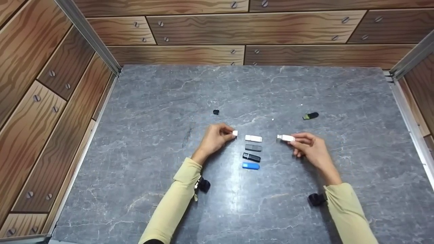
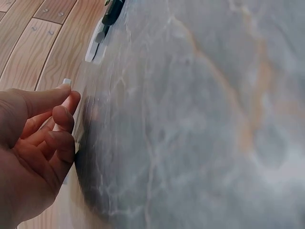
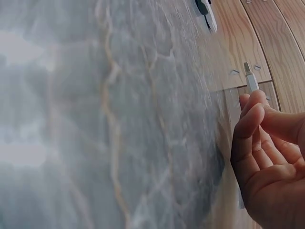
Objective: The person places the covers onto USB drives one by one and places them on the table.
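My left hand (image 1: pixel 215 138) pinches a small white cap (image 1: pixel 235 133) between thumb and fingertips; its edge also shows in the left wrist view as a white cap (image 2: pixel 67 81). Across from it, my right hand (image 1: pixel 313 149) holds a white USB stick (image 1: pixel 287 138) by its rear end. The bare metal plug (image 3: pixel 247 67) points away from the fingers in the right wrist view. Between the hands lies a column of capped sticks: a white USB stick (image 1: pixel 253 138), a grey USB stick (image 1: pixel 253 147), a black USB stick (image 1: pixel 251 157) and a blue USB stick (image 1: pixel 251 165).
A small black cap (image 1: pixel 216 112) lies beyond the left hand. Farther right rests a black and green USB stick (image 1: pixel 310 116). The grey marbled table (image 1: pixel 162 101) is bordered by wood-patterned walls (image 1: pixel 200 28) at the back and sides.
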### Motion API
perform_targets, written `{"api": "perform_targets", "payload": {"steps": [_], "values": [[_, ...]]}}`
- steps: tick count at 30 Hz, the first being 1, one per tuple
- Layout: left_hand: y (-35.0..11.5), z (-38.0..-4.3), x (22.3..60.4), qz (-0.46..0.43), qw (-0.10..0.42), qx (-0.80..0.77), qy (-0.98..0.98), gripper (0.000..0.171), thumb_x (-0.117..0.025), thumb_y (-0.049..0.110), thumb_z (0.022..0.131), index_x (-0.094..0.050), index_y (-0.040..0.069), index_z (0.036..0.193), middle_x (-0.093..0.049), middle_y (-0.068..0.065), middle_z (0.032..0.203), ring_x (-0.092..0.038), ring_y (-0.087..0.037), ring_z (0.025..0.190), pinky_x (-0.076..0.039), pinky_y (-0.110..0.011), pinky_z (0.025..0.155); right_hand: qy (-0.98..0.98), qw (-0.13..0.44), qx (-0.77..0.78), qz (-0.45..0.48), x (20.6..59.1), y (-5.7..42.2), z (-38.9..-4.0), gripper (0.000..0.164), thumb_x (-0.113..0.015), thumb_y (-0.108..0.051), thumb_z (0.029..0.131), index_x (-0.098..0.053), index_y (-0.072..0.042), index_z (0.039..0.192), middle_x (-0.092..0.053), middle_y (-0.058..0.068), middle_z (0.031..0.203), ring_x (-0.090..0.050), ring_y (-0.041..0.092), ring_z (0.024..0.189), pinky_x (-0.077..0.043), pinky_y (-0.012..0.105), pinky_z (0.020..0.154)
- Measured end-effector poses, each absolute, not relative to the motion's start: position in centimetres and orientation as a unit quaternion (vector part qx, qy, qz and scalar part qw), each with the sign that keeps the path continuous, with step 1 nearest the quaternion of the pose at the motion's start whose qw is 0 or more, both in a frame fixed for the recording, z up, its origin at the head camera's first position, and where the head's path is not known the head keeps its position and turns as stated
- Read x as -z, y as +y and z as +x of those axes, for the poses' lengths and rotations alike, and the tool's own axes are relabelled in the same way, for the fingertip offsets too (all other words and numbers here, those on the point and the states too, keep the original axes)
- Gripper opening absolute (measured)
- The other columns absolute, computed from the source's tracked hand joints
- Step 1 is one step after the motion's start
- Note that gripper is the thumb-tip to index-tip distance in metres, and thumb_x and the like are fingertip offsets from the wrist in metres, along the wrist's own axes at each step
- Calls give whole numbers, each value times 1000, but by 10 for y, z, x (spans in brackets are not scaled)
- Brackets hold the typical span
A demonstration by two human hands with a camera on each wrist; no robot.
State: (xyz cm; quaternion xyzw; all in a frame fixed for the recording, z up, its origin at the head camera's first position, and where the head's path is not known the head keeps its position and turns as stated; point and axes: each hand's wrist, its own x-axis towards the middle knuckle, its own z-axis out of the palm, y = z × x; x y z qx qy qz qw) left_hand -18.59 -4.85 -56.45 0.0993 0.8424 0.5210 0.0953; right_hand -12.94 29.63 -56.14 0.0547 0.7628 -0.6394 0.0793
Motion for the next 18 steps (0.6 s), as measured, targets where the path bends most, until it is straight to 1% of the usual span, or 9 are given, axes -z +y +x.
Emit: {"api": "perform_targets", "payload": {"steps": [6,12,18], "values": [[-45,-183,566,116,96,-523,839,19,-81,5,89,-78,1,108,-81,-17,101,-56,-3,67,-45,-15,60,760,87,643,44,563,287,-130,39,-71,-1,98,-58,18,129,-78,-11,84,-66,3,58,-58,20,56],[-42,-178,564,121,104,-519,840,19,-81,6,89,-77,3,108,-81,-14,102,-54,-4,65,-43,-15,58,758,94,645,41,562,279,-131,39,-71,1,97,-57,19,129,-77,-9,84,-66,4,57,-58,20,56],[-37,-175,564,118,114,-520,838,20,-81,7,90,-77,5,110,-80,-13,103,-54,-4,67,-44,-15,60,756,116,643,40,561,270,-131,41,-70,3,97,-55,19,131,-77,-9,86,-66,4,59,-58,20,57]]}}
